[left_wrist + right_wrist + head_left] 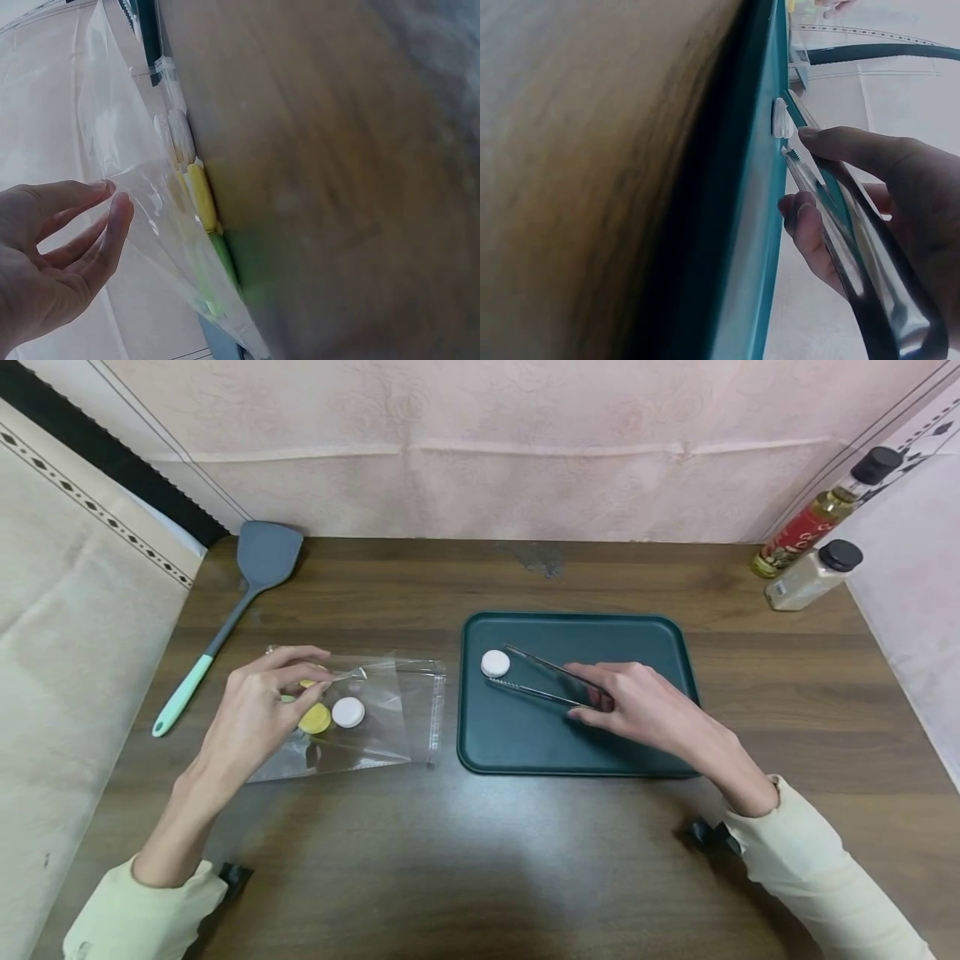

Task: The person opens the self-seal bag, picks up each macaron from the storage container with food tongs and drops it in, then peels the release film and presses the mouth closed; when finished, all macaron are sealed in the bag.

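Note:
On the left, my left hand [262, 697] pinches the upper film of a clear plastic bag [382, 735] between thumb and fingertips, lifting it. Inside the bag lie a white bottle cap [348, 712], a yellow bottle cap [315, 719] and a green one [223, 259], partly hidden in the head view by the hand. My right hand [637, 706] holds metal tongs [543, 693] over a dark green tray [577, 756]. The tongs' tips are spread around another white bottle cap [495, 663] at the tray's left side; whether they touch it I cannot tell.
A grey spatula [225, 627] with a mint handle lies at the left. At the back right are an oil bottle [802, 535] with a red label and a clear black-capped jar [806, 581]. Pale cloth hangs behind the wooden table [480, 860].

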Tool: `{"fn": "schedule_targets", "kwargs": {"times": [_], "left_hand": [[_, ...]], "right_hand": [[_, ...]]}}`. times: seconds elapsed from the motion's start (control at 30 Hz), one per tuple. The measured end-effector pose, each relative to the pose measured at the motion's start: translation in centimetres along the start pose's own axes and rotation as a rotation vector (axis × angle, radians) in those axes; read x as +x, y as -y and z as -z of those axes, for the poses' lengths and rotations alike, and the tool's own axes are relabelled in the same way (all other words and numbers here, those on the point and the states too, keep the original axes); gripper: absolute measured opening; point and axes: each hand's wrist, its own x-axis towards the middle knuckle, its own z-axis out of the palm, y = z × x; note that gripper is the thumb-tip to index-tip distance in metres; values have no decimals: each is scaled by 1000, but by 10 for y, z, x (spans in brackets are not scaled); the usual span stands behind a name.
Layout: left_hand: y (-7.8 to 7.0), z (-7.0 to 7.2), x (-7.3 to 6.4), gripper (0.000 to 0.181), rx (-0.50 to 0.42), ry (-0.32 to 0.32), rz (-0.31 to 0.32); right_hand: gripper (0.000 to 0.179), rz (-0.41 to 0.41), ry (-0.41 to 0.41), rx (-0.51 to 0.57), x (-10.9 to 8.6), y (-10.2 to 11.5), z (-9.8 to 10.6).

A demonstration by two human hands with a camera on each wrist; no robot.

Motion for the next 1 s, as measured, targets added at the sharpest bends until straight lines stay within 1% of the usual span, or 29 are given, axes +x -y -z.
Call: {"fn": "schedule_targets", "kwargs": {"times": [0.3, 0.5, 0.6, 0.77, 0.87, 1.0], "left_hand": [[1, -1, 0, 10, -1, 10, 1], [0, -1, 1, 9, -1, 15, 10], [0, -1, 0, 9, 2, 16, 9], [0, -1, 0, 9, 10, 15, 4], [0, -1, 0, 9, 13, 17, 3], [0, -1, 0, 9, 16, 19, 5]], "right_hand": [[47, -7, 26, 54, 4, -2, -4], [47, 12, 46, 124, 5, 5, -5], [48, 41, 55, 155, 7, 11, -5], [47, 115, 89, 195, 17, 23, -8], [48, 158, 119, 211, 26, 33, -11], [49, 209, 146, 191, 44, 47, -18]]}}
